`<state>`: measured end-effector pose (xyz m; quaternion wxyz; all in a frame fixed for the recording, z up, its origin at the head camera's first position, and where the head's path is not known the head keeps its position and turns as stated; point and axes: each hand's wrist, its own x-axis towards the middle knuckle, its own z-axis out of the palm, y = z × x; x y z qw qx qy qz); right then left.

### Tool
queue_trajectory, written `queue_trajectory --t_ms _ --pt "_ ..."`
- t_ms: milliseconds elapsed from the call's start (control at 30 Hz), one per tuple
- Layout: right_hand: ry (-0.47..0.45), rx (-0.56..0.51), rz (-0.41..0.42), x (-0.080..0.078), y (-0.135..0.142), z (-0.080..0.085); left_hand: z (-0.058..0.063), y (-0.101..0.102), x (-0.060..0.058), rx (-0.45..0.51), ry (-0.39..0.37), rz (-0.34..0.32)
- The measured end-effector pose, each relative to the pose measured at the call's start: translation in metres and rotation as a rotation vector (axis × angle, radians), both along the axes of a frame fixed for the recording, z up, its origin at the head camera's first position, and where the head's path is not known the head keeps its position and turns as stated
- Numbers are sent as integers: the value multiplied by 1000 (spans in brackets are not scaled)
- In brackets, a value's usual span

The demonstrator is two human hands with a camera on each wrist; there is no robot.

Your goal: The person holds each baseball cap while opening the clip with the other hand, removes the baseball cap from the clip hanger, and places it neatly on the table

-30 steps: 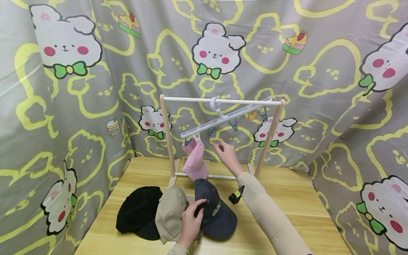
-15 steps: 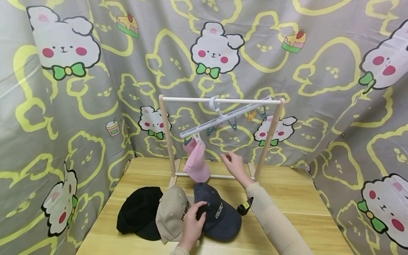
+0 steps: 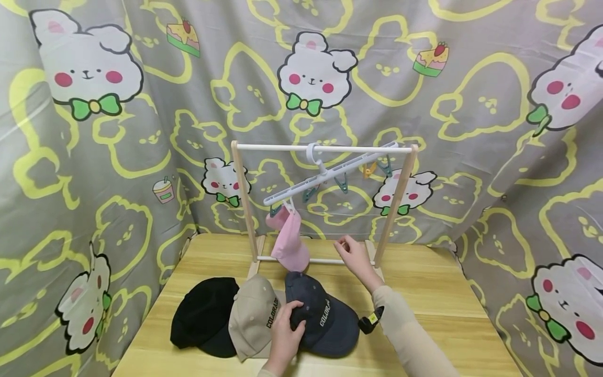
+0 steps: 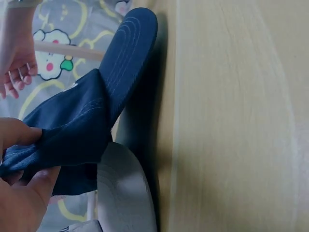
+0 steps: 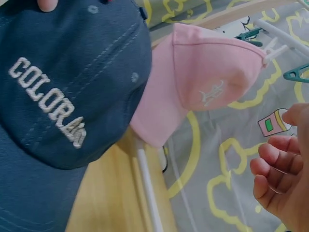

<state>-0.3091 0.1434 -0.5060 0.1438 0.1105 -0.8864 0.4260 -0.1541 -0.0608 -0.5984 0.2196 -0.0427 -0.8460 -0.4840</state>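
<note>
My left hand [image 3: 285, 335] pinches the back edge of a navy baseball cap [image 3: 336, 327] with white lettering. In the left wrist view, thumb and fingers fold the cap's cloth between them, and its brim [image 4: 129, 53] tilts just off the table. A pink cap [image 3: 291, 243] hangs from clips at the left end of a pale hanger [image 3: 330, 175], which slopes down to the left. My right hand [image 3: 355, 256] is in the air to the right of the pink cap, fingers loosely curled and holding nothing; the right wrist view shows its bare fingers [image 5: 275, 159].
A beige cap [image 3: 254, 319] and a black cap [image 3: 202, 314] lie left of the navy one. The hanger hooks over the white bar of a wooden rack [image 3: 399, 204]. Several spare clips, including a yellow one [image 3: 369, 170], hang from it. Patterned curtains surround the table.
My right hand has moved right and down, away from the hanger. The navy cap has shifted slightly right in my left hand's grip. The pink cap hangs a little lower.
</note>
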Motion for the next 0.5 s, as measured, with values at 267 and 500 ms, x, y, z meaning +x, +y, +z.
queue_trajectory --t_ms 267,500 --pt "-56 -37 8 12 5 -22 -1 0 5 56 -85 -19" --pt "-100 -43 -21 23 11 -37 -3 -2 5 52 -107 -27"
